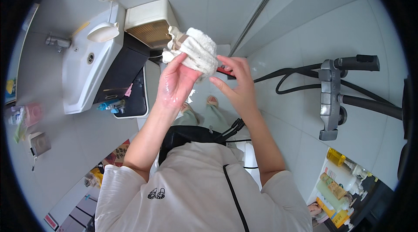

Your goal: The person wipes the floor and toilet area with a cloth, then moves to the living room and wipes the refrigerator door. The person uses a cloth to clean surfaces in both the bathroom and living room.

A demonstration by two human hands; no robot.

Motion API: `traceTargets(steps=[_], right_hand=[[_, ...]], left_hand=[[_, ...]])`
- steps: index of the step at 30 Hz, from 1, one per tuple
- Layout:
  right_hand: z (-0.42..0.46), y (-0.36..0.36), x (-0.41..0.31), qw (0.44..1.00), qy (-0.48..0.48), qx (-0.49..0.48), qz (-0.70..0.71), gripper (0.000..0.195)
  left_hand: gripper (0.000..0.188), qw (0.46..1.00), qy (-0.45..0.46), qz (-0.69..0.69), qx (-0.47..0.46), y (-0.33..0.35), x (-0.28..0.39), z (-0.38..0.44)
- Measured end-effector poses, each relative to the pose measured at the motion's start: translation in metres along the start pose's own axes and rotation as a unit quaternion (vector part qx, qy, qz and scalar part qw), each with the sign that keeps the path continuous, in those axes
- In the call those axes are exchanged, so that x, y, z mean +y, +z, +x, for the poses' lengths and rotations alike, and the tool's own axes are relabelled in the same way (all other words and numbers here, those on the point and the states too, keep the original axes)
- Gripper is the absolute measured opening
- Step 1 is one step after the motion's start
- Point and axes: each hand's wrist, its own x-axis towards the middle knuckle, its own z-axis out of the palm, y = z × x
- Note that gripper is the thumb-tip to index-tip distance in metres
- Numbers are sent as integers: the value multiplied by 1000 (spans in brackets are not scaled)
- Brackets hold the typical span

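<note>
In the head view my left hand, its palm and wrist wet, holds a bunched white terry cloth with a beige and brown part at its upper left. The thumb lies over the cloth's lower edge, and the fingers are hidden behind it. My right hand is just right of the cloth, thumb and fingers apart. Its fingertips come close to the cloth's right edge; whether they touch it I cannot tell.
At the left is a white washbasin with a chrome faucet. Beside it stand a cream box and a black-topped bin. A shower fixture with black hoses is at the right; pump bottles crowd a shelf at lower right.
</note>
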Motion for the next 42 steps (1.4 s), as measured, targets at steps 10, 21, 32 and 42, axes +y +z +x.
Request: traceTargets(steps=[10,21,32,42], right_hand=[[24,-1,-2,998,-43,7,55,11],[30,-24,4,996,-64,-39,56,8],[32,-1,4,990,-124,-58,23,8],[44,-40,18,998,-49,-3,39,6]], left_hand=[[42,999,39,10,9,14,7,-12],[41,992,92,77,40,16,11,-23],[41,986,130,97,39,23,17,-28],[41,986,151,59,42,20,27,-24]])
